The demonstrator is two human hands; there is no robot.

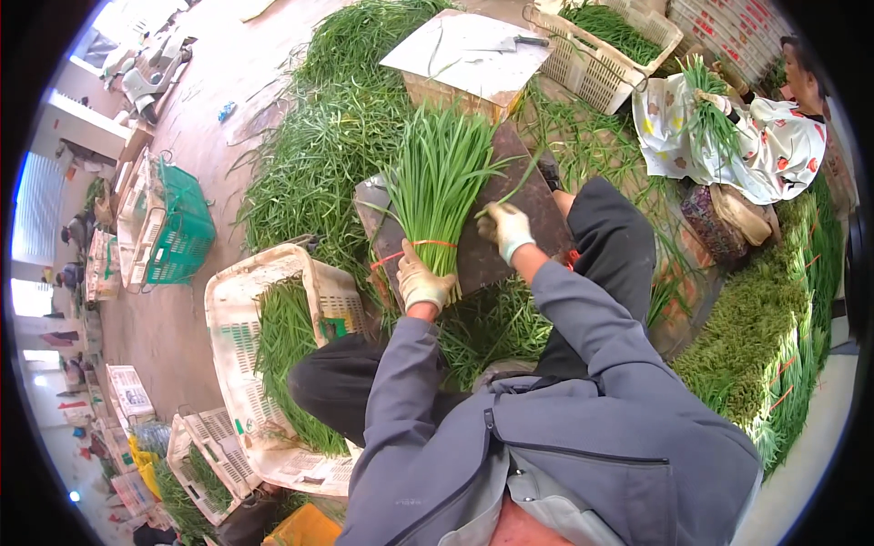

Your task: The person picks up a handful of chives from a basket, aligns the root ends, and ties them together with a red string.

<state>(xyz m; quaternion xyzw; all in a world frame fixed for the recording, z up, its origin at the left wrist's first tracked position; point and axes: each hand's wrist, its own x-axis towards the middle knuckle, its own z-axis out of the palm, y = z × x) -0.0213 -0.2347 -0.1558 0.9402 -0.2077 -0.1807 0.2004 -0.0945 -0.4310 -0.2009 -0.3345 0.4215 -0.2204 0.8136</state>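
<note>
A large bunch of green garlic chives [439, 173] lies across a dark board [487, 259] in front of me, its leaf tips pointing away. Around its lower stems runs a red band [433, 243]. My left hand [424, 280], in a pale work glove, is closed round the stem end just below that band. To the right of the bunch, over the board, my gloved right hand [506, 229] has its fingers drawn together at one end of a loose chive leaf [521, 184]. Another red strip [386, 259] sticks out at the board's left edge.
Beyond the board, a knife [519, 42] rests on a white-topped box [455, 68]. Loose chives [319, 146] are heaped at left. A white crate [264, 264] holds chives beside my left knee. Stacked bunches [756, 337] line the right, where another person [801, 82] sits.
</note>
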